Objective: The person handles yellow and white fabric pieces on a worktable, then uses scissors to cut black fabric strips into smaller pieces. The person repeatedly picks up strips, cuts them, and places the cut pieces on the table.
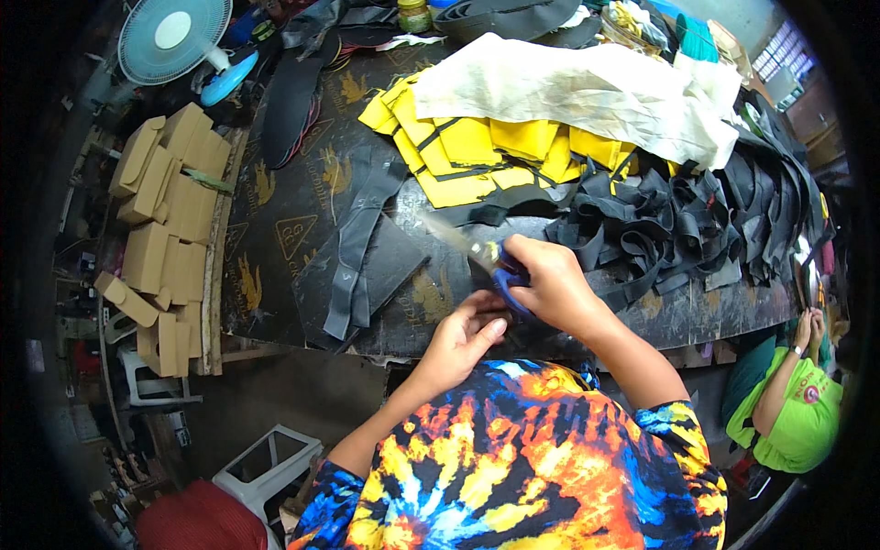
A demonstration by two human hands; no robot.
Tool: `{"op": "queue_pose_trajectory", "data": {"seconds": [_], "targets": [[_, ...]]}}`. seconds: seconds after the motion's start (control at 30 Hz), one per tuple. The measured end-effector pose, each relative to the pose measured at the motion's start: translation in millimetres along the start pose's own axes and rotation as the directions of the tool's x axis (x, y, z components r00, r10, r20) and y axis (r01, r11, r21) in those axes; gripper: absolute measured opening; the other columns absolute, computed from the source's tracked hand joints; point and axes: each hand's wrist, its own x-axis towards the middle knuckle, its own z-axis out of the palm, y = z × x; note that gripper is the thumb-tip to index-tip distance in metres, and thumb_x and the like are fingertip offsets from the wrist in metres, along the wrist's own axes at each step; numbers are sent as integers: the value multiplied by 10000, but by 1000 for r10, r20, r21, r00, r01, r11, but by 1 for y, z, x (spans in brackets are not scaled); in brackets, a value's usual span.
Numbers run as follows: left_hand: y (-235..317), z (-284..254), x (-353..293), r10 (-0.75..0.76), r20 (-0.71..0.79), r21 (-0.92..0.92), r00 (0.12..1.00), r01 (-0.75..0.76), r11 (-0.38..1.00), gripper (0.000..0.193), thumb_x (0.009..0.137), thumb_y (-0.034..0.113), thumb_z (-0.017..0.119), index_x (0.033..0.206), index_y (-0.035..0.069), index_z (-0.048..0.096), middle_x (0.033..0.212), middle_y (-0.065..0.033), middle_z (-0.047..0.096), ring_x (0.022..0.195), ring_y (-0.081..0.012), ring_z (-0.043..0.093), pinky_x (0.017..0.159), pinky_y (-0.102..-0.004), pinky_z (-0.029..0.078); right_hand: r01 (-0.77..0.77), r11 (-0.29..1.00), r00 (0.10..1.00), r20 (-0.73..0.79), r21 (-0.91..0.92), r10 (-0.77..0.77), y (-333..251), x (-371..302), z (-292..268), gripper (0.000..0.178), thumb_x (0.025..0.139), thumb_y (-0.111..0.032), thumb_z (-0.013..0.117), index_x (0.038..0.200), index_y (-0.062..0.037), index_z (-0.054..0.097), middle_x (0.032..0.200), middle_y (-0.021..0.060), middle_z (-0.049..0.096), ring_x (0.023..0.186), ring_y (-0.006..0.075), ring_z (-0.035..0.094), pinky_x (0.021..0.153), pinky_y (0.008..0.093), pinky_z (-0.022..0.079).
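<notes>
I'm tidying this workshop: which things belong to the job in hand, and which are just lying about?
Belonging to the job:
scissors, in the right hand
black strips on the table, probably

Seemingly just lying about:
boxes
fan
jar

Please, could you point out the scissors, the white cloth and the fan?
Scissors (488,254): head view, near the pivot.
White cloth (568,87): head view, on its broad middle.
Fan (171,30): head view, on its white hub.

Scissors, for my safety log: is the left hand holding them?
No, the right hand grips the scissors, blades pointing away from the body.
</notes>
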Motion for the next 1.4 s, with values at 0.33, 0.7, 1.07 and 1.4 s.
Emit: {"op": "queue_pose_trajectory", "data": {"seconds": [0.33, 0.7, 1.07, 1.4], "targets": [[123, -33, 32, 576, -224, 319, 786, -499, 806, 267, 1033, 81, 600, 1293, 25, 577, 1086, -60, 676, 856, -100, 648, 668, -253, 589, -154, 639, 957, -46, 754, 286, -23, -22, -31, 202, 877, -79, 797, 1014, -25, 659, 982, 27, 681, 863, 76, 629, 794, 246, 522], [111, -132, -24, 218, -492, 482, 843, 55, 874, 499, 998, 68, 630, 1471, 3, 484, 932, -33, 645, 699, -58, 588, 523, -225, 521, -288, 506, 861, -11, 813, 508, 4, -81, -57, 266, 863, -77, 793, 1053, -15, 616, 995, 100, 710, 904, 133, 677, 827, 277, 554], [124, -58, 42, 670, 28, 951, 742, -225, 210, 265, 902, 159, 710, 1123, 14, 726, 1164, -189, 706, 1117, -369, 646, 1003, -440, 482, -295, 513, 856, -16, 806, 517, 13, -88, -41, 247, 880, -146, 822, 1004, -42, 635, 919, 19, 691, 843, 73, 621, 779, 243, 509], [76, 12, 168, 328, 267, 954, 906, -296, 40, 313, 866, 269, 756, 1066, 33, 709, 934, -148, 709, 936, -341, 676, 813, -433, 525, -359, 558, 847, 10, 748, 532, 11, -122, -41, 232, 883, -194, 815, 939, -43, 648, 827, -21, 631, 739, 48, 549, 668, 228, 461]]}}
